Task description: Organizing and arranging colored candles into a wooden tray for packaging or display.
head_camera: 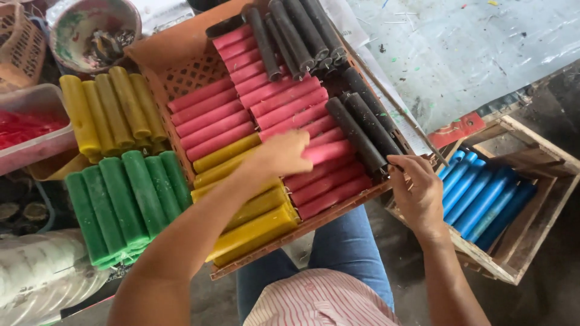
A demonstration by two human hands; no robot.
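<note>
An orange plastic crate rests on my lap, filled with rows of pink candles, yellow candles and black candles. My left hand lies over the middle of the crate, fingers closed on a pink candle among the others. My right hand grips the crate's right edge beside the lowest black candle, fingers curled on the rim.
Green candles and yellow candles lie stacked left of the crate. A wooden box of blue candles stands at the right. A stained bowl, a clear tub with red pieces and a plastic-covered surface surround.
</note>
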